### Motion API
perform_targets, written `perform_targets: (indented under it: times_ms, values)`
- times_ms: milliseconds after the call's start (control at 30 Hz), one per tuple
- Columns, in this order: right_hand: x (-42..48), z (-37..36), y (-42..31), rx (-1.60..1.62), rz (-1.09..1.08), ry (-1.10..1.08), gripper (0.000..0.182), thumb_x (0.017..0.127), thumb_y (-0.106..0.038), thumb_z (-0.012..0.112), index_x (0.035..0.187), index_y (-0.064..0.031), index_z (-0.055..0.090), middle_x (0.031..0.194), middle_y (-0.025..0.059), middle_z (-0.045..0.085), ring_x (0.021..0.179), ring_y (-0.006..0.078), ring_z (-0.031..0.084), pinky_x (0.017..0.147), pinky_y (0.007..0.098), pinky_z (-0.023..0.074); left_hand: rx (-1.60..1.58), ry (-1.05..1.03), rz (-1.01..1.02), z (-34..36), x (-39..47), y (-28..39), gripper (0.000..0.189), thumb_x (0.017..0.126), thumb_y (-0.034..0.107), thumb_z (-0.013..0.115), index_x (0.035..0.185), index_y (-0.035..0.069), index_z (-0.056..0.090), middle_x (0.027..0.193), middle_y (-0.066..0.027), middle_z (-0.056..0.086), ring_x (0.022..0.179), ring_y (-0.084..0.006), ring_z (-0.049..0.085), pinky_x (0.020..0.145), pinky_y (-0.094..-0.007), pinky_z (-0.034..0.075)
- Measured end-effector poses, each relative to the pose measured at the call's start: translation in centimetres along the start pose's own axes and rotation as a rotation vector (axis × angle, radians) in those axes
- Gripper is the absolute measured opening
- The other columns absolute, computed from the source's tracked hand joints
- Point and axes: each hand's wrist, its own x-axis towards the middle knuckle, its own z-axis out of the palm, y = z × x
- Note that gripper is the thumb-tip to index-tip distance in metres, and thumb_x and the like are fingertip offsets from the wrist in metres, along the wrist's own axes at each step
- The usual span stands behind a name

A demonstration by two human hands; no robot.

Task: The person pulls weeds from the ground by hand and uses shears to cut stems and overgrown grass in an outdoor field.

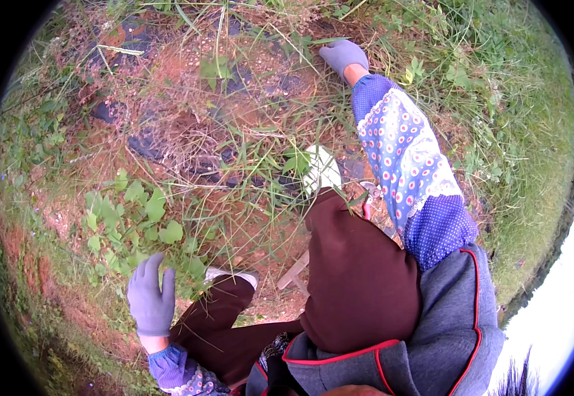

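My left hand (153,296), in a grey knit glove, is held out with its fingers apart and nothing in them. Just beyond its fingertips is a clump of broad-leaved green plants (155,205). My right hand (345,55), gloved in the same grey, reaches far forward into grass and weeds (386,42). Its fingers curl down on the side away from me, so whether they grip any stems is hidden. A green blade (330,40) lies across the back of its fingertips. Loose long grass (247,168) spreads over the soil between my hands.
Dark plastic film (146,148) shows in torn patches through reddish soil and dry pinkish weeds (133,84). My white shoe (322,168) stands among the grass. A red-handled object (367,209) lies partly hidden beside my knee. A wooden piece (294,271) shows between my legs.
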Motion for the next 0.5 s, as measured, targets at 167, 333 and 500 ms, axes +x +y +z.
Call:
perform_targets:
  times_ms: [167,333,500]
  values:
    - [-1.2,0.6,-0.6,0.077,-0.088,0.096,0.043,0.082,-0.043,0.05,0.102,-0.0119,0.07,0.107,0.0147,0.067,0.099,0.0338,0.063,0.086,0.0426,0.0491,-0.02,0.011,-0.009,-0.2,0.0,0.3,0.029,0.088,0.017,0.059,0.113,0.003,0.058,0.103,-0.0156,0.062,0.094,-0.0357,0.059,0.081,-0.0433,0.046]
    - [-3.0,0.3,-0.5,0.1,-0.177,0.138,0.041,0.082,-0.043,0.049,0.097,-0.0109,0.071,0.1,0.0149,0.067,0.094,0.0347,0.063,0.083,0.0436,0.0491,-0.025,0.019,-0.008,-0.4,-0.2,0.0,0.029,0.088,0.017,0.059,0.112,0.002,0.058,0.103,-0.0167,0.062,0.094,-0.036,0.059,0.081,-0.0434,0.046]
    - [-3.8,-0.4,-1.2,0.08,-0.243,0.21,0.039,0.083,-0.042,0.049,0.094,-0.0114,0.07,0.094,0.0151,0.068,0.089,0.0347,0.063,0.08,0.0438,0.0497,-0.03,0.041,-0.007,-0.6,-0.7,-0.3,0.029,0.088,0.016,0.06,0.112,0.001,0.058,0.103,-0.0177,0.062,0.094,-0.0366,0.059,0.081,-0.0432,0.046]
